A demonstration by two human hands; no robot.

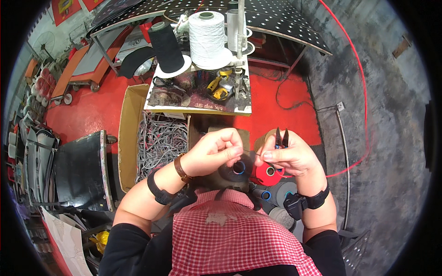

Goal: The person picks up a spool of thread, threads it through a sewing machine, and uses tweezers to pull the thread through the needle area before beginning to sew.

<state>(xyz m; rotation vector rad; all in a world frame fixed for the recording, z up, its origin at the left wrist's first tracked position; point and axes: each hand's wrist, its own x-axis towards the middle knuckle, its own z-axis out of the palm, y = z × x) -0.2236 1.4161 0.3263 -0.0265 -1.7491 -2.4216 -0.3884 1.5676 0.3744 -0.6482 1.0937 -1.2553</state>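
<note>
My left hand (pixel 220 149) is closed in a pinch in front of my chest, its fingertips on what looks like a thin thread running faintly toward the other hand. My right hand (pixel 294 154) is closed around thread snips (pixel 282 138), whose dark blades point away from me and stand apart. Its thumb and forefinger are pinched together, facing the left hand. Below the hands are a red thread cone (pixel 267 175), a dark cone (pixel 230 175) with a blue-ringed core, and grey cones (pixel 281 193).
Ahead, a small stand (pixel 198 106) carries a black thread cone (pixel 168 50), a white cone (pixel 207 41), scissors (pixel 169 85) and yellow tools (pixel 221 87). A cardboard box (pixel 128 138) of tangled grey cords (pixel 161 147) lies left. A red hose (pixel 361 92) hangs along the right wall.
</note>
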